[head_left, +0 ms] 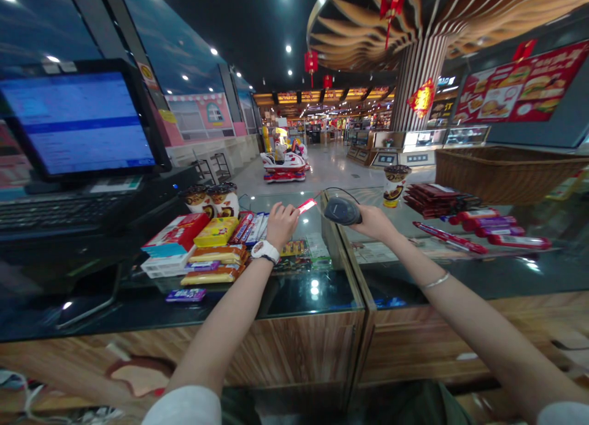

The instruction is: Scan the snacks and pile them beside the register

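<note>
My right hand (376, 222) is wrapped round the handle of a dark barcode scanner (341, 210), its head facing left. Across from it, my left hand (281, 224) pinches a small snack packet (307, 205), which glows red in the scanner's light; its print is too small to read. Scanner and packet are a short way apart, both above the glass counter (294, 296). Just left of my left hand lie wrapped candy bars (251, 227), a yellow box (216, 231), a red box (177, 233) and stacked orange-brown packets (216, 262).
Farther left stand a monitor (83, 121) and a keyboard (59, 213). Two lidded cups (224, 201) are behind the boxes. On the right are another cup (394, 186), dark red packets (435, 200), purple and red packs (497, 224) and a wicker basket (506, 173).
</note>
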`<action>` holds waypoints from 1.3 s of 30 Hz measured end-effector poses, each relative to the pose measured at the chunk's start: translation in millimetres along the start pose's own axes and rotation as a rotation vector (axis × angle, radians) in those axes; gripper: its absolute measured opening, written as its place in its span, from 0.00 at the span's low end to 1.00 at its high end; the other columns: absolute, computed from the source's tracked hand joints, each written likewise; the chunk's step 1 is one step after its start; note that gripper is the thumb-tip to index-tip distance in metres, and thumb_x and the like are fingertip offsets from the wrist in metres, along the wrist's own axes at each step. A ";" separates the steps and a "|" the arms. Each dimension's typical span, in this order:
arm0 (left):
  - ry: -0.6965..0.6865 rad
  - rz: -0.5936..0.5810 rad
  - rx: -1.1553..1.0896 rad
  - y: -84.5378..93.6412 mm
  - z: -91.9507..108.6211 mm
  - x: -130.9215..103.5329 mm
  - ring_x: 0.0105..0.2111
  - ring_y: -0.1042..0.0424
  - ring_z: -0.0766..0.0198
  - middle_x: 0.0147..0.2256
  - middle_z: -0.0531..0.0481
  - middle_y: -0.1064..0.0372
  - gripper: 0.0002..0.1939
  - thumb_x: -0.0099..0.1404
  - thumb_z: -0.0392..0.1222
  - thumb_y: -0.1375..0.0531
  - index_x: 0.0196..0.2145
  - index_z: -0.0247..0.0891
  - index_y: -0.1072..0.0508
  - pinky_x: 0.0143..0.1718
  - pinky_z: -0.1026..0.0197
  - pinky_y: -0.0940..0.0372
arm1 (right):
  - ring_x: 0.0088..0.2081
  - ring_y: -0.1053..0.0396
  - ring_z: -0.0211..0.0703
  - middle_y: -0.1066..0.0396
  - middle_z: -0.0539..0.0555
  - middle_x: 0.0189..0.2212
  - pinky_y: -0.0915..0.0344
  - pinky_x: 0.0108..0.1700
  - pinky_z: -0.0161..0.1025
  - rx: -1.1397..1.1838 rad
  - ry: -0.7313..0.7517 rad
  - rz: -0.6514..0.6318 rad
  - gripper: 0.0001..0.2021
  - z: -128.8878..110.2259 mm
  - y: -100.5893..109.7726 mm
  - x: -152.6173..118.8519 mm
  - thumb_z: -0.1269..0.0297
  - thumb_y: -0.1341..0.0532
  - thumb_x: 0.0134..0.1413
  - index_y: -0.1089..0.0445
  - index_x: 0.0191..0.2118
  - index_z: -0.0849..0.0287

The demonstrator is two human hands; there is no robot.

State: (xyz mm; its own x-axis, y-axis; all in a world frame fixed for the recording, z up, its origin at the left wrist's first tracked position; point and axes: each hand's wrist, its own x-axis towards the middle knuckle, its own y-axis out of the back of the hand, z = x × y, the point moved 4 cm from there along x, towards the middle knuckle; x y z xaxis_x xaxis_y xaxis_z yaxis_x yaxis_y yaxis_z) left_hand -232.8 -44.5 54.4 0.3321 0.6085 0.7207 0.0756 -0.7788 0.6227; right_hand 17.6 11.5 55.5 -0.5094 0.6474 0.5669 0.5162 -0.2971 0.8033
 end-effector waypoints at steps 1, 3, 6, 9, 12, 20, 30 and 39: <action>-0.002 -0.001 0.007 0.5 0.4 0.3 0.39 0.30 0.55 0.36 0.44 0.27 0.10 0.68 0.34 0.46 0.39 0.40 0.25 0.56 0.46 0.40 | 0.42 0.24 0.56 0.21 0.59 0.41 0.34 0.39 0.40 -0.003 -0.004 -0.004 0.16 -0.4 0.1 -0.1 0.57 0.36 0.53 0.27 0.47 0.57; -0.003 0.005 0.026 1.5 1.1 0.7 0.38 0.30 0.55 0.36 0.45 0.27 0.10 0.69 0.34 0.46 0.39 0.41 0.25 0.55 0.47 0.40 | 0.42 0.24 0.57 0.21 0.59 0.41 0.34 0.39 0.40 -0.012 -0.012 -0.017 0.16 -1.2 0.0 -0.1 0.57 0.36 0.53 0.27 0.46 0.57; -0.012 0.018 0.046 1.8 1.8 0.7 0.37 0.29 0.56 0.35 0.45 0.28 0.10 0.69 0.35 0.47 0.40 0.41 0.25 0.55 0.47 0.40 | 0.43 0.24 0.57 0.21 0.60 0.42 0.34 0.40 0.40 -0.019 -0.008 -0.025 0.17 -2.2 0.1 -0.1 0.57 0.36 0.53 0.27 0.47 0.58; -0.014 0.023 0.048 1.2 1.6 0.2 0.37 0.29 0.56 0.35 0.45 0.28 0.10 0.69 0.33 0.46 0.40 0.41 0.25 0.55 0.47 0.40 | 0.43 0.24 0.56 0.21 0.59 0.42 0.34 0.40 0.40 -0.012 -0.001 -0.019 0.17 -2.7 0.6 -0.1 0.57 0.36 0.53 0.27 0.48 0.57; -0.007 0.023 0.043 1.0 1.2 0.1 0.37 0.29 0.56 0.36 0.45 0.28 0.10 0.69 0.33 0.47 0.40 0.41 0.25 0.55 0.47 0.40 | 0.43 0.24 0.57 0.21 0.59 0.42 0.34 0.39 0.40 -0.015 -0.006 -0.015 0.17 -2.5 0.6 -0.1 0.57 0.36 0.53 0.28 0.47 0.56; 0.019 0.036 0.004 7.0 1.7 1.8 0.37 0.29 0.56 0.34 0.46 0.28 0.11 0.69 0.34 0.47 0.40 0.43 0.25 0.55 0.46 0.40 | 0.45 0.25 0.55 0.22 0.57 0.43 0.34 0.40 0.40 0.016 -0.013 0.007 0.17 4.0 -2.9 -0.4 0.60 0.38 0.54 0.29 0.50 0.55; 0.056 0.027 -0.005 12.0 8.8 2.2 0.38 0.30 0.54 0.36 0.45 0.28 0.09 0.69 0.36 0.46 0.41 0.41 0.26 0.54 0.47 0.41 | 0.49 0.30 0.56 0.28 0.64 0.48 0.35 0.48 0.44 0.059 0.086 -0.048 0.22 22.5 -14.9 5.1 0.67 0.40 0.50 0.36 0.53 0.62; 0.050 0.062 -0.003 13.4 10.0 0.5 0.37 0.30 0.56 0.36 0.47 0.28 0.09 0.69 0.37 0.46 0.41 0.42 0.26 0.54 0.48 0.41 | 0.53 0.32 0.56 0.28 0.60 0.50 0.41 0.56 0.55 -0.074 0.045 -0.168 0.26 67.3 -36.7 2.6 0.79 0.44 0.46 0.31 0.53 0.56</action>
State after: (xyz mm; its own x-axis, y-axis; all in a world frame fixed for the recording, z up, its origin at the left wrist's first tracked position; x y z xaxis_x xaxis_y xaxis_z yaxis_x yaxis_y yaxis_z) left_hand -222.2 -56.1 60.0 0.2887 0.5662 0.7720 0.0536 -0.8147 0.5775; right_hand 43.7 71.3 15.2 -0.6149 0.6609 0.4302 0.3702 -0.2398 0.8975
